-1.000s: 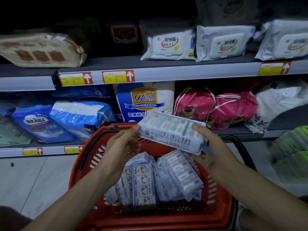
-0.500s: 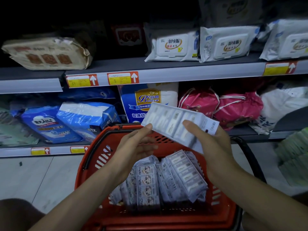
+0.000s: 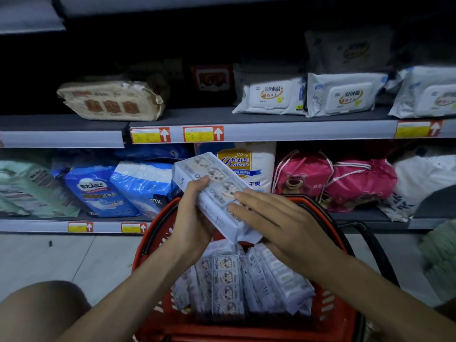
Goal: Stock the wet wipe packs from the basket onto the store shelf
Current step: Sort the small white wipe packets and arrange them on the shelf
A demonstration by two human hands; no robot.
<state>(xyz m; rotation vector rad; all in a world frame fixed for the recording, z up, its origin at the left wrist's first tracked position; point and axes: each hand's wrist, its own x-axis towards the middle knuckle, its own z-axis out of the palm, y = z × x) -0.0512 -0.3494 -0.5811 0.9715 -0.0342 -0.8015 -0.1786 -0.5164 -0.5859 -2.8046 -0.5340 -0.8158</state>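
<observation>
The pale blue plastic multipack of wet wipes slants above the red plastic basket, gripped from its left edge by the left hand, with the right hand resting straight-fingered on its lower face.

Lighting dim. Two grey shelf tiers run above and beyond the left hand, front strips bearing yellow-and-red price tags. Pale tiled floor lies below the lower tier, left of that hand.
</observation>
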